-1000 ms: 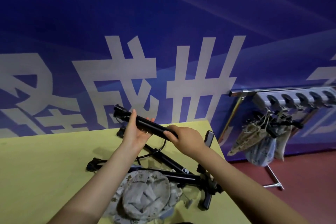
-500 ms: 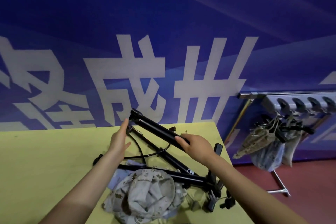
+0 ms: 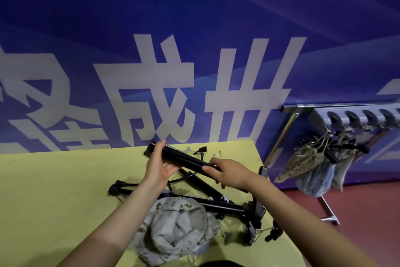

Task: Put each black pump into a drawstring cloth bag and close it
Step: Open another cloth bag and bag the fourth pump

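Black pump (image 3: 184, 159): long slim glossy tube, tilted, held above table (image 3: 54, 180); left hand (image 3: 159, 166) and right hand (image 3: 229, 172) each gripped it.

Behind the camouflage cloth bag (image 3: 175, 227), lower barrels of two table pumps (image 3: 218, 204) hidden; bag's near edge cut by frame bottom; right of bag, small fittings (image 3: 273, 233) blurred; far right, hanging bags (image 3: 307, 162) on the rack (image 3: 355, 113) cropped
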